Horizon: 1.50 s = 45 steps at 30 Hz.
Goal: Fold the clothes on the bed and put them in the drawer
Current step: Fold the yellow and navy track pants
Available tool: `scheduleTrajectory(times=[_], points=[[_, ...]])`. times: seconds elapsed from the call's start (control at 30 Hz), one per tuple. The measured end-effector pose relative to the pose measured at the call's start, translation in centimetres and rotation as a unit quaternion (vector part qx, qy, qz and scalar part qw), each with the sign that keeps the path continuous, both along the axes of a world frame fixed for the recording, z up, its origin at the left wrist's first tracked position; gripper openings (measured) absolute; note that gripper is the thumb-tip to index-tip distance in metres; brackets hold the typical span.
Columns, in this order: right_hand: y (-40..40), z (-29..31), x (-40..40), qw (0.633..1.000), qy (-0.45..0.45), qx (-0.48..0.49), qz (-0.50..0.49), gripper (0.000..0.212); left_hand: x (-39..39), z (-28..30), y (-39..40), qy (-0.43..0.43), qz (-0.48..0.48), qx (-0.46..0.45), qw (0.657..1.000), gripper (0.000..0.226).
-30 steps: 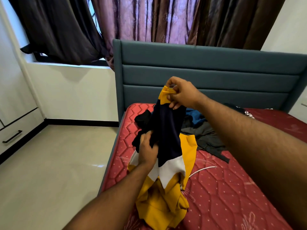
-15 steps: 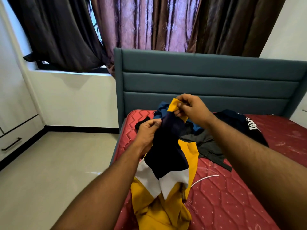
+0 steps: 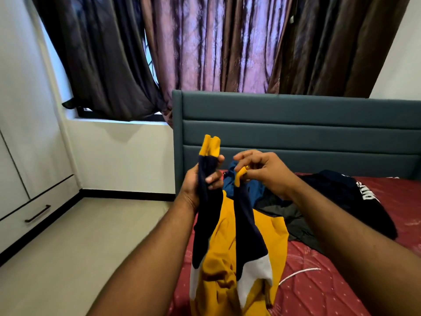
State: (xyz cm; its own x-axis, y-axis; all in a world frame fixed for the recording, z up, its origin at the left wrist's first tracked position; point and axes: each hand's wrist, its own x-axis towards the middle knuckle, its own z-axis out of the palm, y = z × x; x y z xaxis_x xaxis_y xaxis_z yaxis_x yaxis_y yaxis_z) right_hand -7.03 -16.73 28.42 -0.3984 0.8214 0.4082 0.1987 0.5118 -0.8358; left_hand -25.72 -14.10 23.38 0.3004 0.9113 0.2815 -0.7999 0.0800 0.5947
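Matt knit shirt [image 3: 230, 226], quilted red mattress [image 3: 319, 288], sheeny curtains [image 3: 205, 53], glossy floor [image 3: 79, 247]

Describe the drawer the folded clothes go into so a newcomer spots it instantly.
Look left of the bed to the white wardrobe along the wall. The drawer is its lowest panel, just above the floor. Unlike the plain doors above, it carries a dark horizontal bar handle.

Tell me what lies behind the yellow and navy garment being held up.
Behind the yellow and navy garment, held by the left hand and right hand, lie a blue garment and dark clothes on the red mattress. Whatever lies directly beneath it is covered.
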Motion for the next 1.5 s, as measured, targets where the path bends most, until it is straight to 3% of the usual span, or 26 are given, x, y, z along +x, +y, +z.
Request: scheduleTrajectory(times=[0.1,0.17,0.33,0.43,0.73,0.8,0.87,0.93,1.0,1.13,1.23,1.3,1.37,1.5], points=[[-0.3,0.4,-0.8,0.999,-0.024,0.024,-0.012,0.019,1.3,0.0,0.2,0.077,0.007,-0.043,0.996,0.050],[-0.4,0.5,-0.8,0.999,-0.012,0.040,-0.035,0.017,1.8,-0.1,-0.1,0.099,0.005,-0.053,0.994,0.045],[-0.2,0.6,-0.1,0.995,0.008,0.078,-0.058,0.030,3.2,-0.7,-0.7,0.204,0.046,0.024,0.978,0.026],[-0.3,0.9,0.1,0.996,-0.006,0.078,-0.054,0.018,4.1,-0.3,-0.7,0.266,0.067,0.045,0.961,0.041],[-0.1,1.2,-0.1,0.998,-0.006,0.030,-0.055,0.016,5.4,0.3,-0.5,0.282,0.111,0.037,0.952,0.044],[-0.1,1.4,-0.1,0.998,0.005,0.030,-0.060,0.019,5.5,0.2,-0.5,0.296,0.147,0.038,0.943,0.030],[0.2,1.5,-0.1,0.998,0.016,0.019,-0.063,0.025,5.6,-0.6,-0.3,0.285,0.242,0.041,0.926,0.016],[0.9,1.4,-0.1,0.996,0.011,0.014,-0.085,0.023,5.6,-1.7,-0.5,0.281,0.377,0.038,0.882,0.015],[1.6,1.2,-0.2,0.994,-0.010,0.020,-0.111,0.015,5.8,-3.3,-1.6,0.299,0.449,0.065,0.840,0.017],[2.5,1.5,-0.8,0.988,-0.055,0.032,-0.141,0.017,6.7,-6.4,-2.2,0.442,0.406,0.133,0.789,0.046],[2.7,2.1,-1.4,0.981,-0.085,0.043,-0.169,0.027,7.1,-6.9,-1.7,0.493,0.443,0.092,0.743,0.025],[2.8,2.5,-1.6,0.975,-0.118,0.028,-0.185,0.034,7.1,-7.0,-1.6,0.498,0.457,0.073,0.733,0.010],[2.8,2.7,-1.5,0.964,-0.192,0.027,-0.180,0.036,7.1,-7.0,-1.6,0.488,0.461,0.066,0.739,0.011],[2.5,3.1,-0.7,0.914,-0.365,0.114,-0.135,0.015,6.6,-6.7,-2.1,0.485,0.481,0.050,0.729,0.013]])
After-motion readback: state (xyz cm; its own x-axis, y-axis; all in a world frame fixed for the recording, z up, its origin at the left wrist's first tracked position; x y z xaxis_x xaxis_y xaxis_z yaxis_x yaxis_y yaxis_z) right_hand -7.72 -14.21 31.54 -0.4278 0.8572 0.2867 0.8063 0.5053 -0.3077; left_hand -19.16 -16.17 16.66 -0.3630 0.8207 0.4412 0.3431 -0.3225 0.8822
